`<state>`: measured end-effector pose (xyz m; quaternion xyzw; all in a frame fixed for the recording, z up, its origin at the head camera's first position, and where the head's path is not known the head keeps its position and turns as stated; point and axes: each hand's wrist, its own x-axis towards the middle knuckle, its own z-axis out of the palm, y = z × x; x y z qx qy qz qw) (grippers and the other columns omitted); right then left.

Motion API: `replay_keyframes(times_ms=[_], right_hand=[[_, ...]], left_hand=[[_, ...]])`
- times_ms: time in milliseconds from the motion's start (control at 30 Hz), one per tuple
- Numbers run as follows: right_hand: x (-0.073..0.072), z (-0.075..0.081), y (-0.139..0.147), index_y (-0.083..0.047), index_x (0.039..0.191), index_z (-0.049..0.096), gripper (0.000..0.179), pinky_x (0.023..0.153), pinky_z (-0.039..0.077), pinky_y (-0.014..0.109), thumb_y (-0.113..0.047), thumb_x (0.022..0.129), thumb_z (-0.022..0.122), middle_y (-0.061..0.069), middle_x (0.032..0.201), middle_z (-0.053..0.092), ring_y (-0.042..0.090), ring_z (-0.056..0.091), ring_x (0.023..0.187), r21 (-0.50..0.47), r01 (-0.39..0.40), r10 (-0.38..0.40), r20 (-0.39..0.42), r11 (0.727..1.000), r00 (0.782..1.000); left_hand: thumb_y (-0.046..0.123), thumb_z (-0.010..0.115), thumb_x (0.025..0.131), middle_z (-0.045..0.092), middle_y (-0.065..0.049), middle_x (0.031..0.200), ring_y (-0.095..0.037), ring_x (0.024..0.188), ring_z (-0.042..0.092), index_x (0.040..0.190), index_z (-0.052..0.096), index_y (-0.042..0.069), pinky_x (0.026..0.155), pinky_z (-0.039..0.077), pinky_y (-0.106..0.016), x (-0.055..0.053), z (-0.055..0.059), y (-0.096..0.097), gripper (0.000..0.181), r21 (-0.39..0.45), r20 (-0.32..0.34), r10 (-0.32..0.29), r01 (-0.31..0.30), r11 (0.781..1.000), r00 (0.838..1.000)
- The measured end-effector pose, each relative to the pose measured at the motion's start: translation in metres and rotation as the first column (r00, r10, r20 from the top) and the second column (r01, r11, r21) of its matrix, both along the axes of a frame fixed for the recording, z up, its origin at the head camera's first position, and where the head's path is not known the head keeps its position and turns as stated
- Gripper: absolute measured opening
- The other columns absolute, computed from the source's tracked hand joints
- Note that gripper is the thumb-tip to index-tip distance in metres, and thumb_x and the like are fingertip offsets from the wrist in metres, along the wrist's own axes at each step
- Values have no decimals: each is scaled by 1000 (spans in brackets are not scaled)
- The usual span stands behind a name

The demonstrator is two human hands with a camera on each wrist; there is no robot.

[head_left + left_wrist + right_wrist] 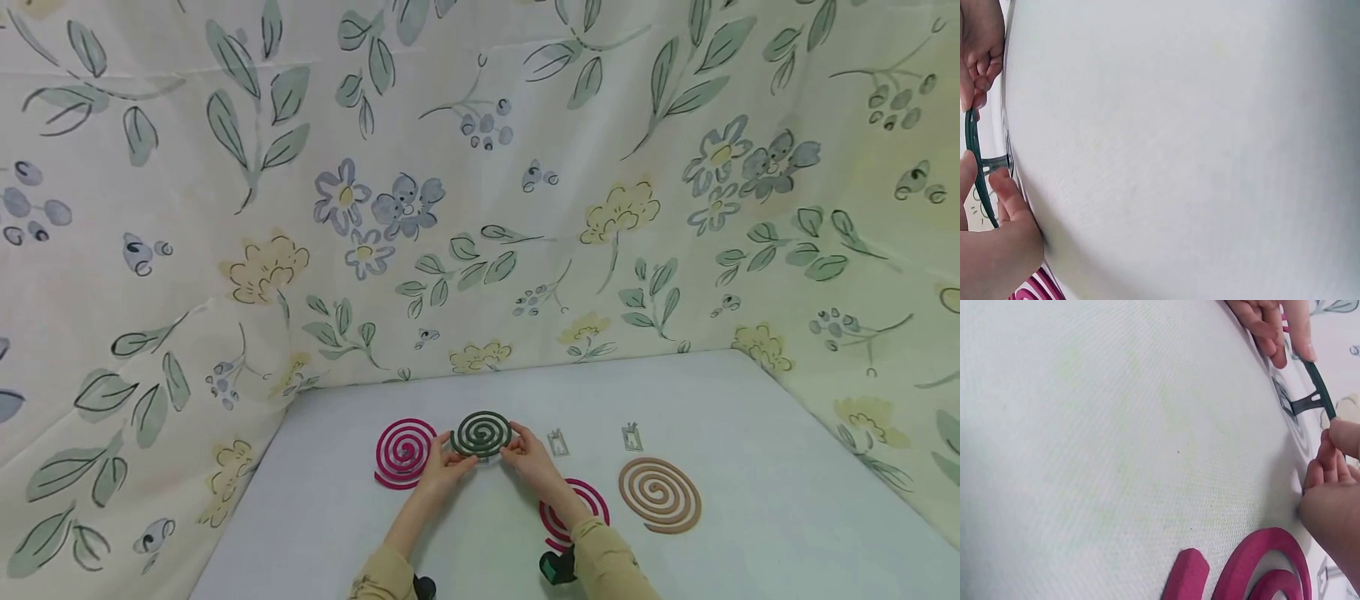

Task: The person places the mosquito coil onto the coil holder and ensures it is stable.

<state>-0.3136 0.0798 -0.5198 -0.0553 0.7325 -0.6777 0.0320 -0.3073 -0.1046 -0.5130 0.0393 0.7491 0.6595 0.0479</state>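
A dark green mosquito coil (482,432) is held level just above the table between both hands. My left hand (444,468) pinches its left rim between thumb and fingers. On the opposite rim, the thumb and fingers of my right hand (528,457) pinch it too. Under the coil's middle, a small metal coil stand (1305,404) shows in the right wrist view, upright on its flat base and reaching up to the coil. A magenta mosquito coil (406,452) lies flat beside the left hand.
Another magenta coil (550,521) lies partly hidden under the right forearm. To the right is a tan coil (657,489). Two more metal stands, one nearer (558,443) and one farther right (632,437), lie on the white table (337,533). Floral cloth (480,192) hangs behind it.
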Motion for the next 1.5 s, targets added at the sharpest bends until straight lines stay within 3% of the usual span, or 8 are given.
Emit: replay_keyframes(times_ms=[200,500,733,900,1133,1300,1367,1500], right_hand=[[2,4,-2,11,140,29,59,60,37,17,-2,90,57,6,87,49,9,43,73,-15,-5,5,-3,1000,1000],[-1,2,-3,12,140,29,58,60,37,17,1,90,56,6,87,50,10,43,73,-12,-9,8,-18,1000,1000],[-2,2,-2,13,139,29,57,60,37,17,2,90,56,7,87,50,10,43,74,-6,-18,18,-17,1000,1000],[-2,1,-1,12,140,28,59,62,38,17,0,90,56,9,89,50,9,44,75,1,-22,22,-17,1000,1000],[-4,-11,5,11,139,30,63,62,39,17,-14,91,61,1,84,50,5,44,73,-48,-89,81,-149,995,986],[1,-2,3,12,140,28,62,63,38,18,-6,90,59,6,88,50,8,44,75,-25,-36,35,-40,999,999],[3,-1,3,11,141,28,62,63,38,17,-5,90,58,6,88,50,7,44,76,-27,-32,31,-32,999,999],[-1,-11,6,9,140,32,61,63,38,17,-12,91,61,0,85,50,5,43,74,-47,-72,66,-126,996,990]], left_hand=[[9,66,87,58,-4,85,-8,72,49,139,17,-5,66,43,-21,-1,5,-5,72,-17,42,-28,29,999,999],[9,67,86,58,-5,82,-6,70,50,137,19,-6,65,44,-21,-3,3,-5,72,-54,17,-14,15,998,1000],[8,65,87,57,-7,82,-9,70,49,137,19,-7,66,43,-24,0,9,-3,70,-57,24,-14,15,998,1000],[10,66,87,57,-4,81,-9,70,49,138,19,-6,65,42,-24,-2,4,-3,72,-74,19,-13,14,997,1000],[10,66,87,57,-4,81,-8,70,48,139,18,-6,65,42,-24,0,5,-3,72,-86,24,-10,12,996,1000],[10,66,87,57,-5,82,-8,70,48,138,18,-7,64,42,-23,1,5,-2,72,-100,23,-7,9,995,1000],[10,66,87,57,-5,82,-8,69,48,138,18,-7,64,42,-23,1,4,-2,72,-96,20,-12,14,995,1000],[8,65,87,57,-6,81,-9,69,48,138,18,-8,63,41,-24,-1,3,-1,72,-85,15,-16,17,996,1000]])
